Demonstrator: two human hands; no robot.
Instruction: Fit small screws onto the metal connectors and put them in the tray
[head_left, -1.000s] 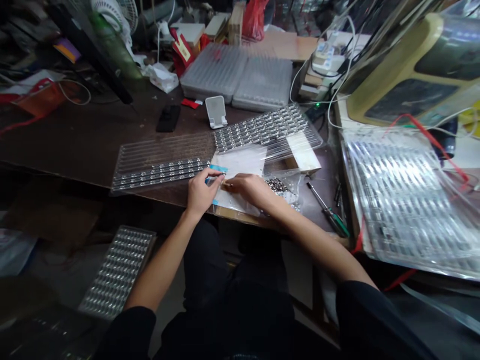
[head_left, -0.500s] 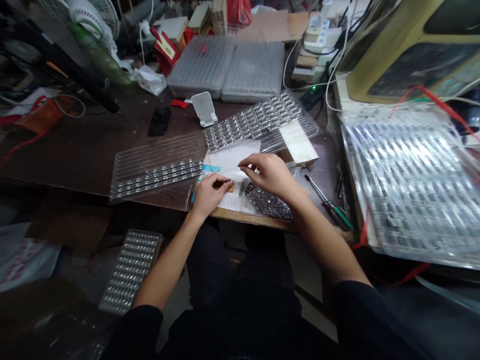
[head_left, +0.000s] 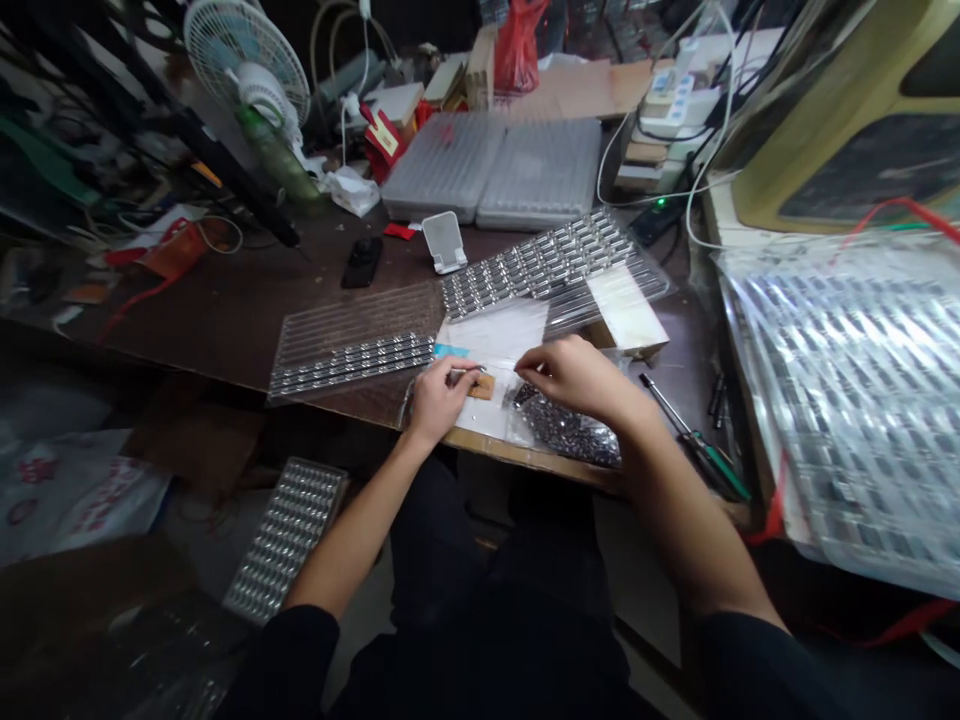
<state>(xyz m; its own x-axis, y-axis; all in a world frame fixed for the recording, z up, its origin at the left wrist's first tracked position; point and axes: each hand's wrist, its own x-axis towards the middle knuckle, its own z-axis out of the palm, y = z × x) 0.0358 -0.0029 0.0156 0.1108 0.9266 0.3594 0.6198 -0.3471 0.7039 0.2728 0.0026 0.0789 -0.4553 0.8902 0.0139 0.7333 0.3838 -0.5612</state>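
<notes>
- While the left hand (head_left: 439,397) is pinching a thin metal tool, seemingly tweezers (head_left: 463,371), fingers closed on it, its tip is resting just beside a small brown board (head_left: 484,386) on white paper (head_left: 495,345).
- Meanwhile the right hand (head_left: 574,376) is hovering with fingertips drawn together over a clear bag of tiny metal parts (head_left: 566,432); whether it is gripping a part cannot be told.
- As a judgement, a part could be slipping from the fingertips and rolling off the near edge of the table (head_left: 225,310), since the bag is lying close to that edge.
- A sleeve could also be nudging the clear tray (head_left: 352,340) beside the paper, scattering its rows.
- No writing is readable; a red tag (head_left: 384,138) at the back is too blurred to read.
</notes>
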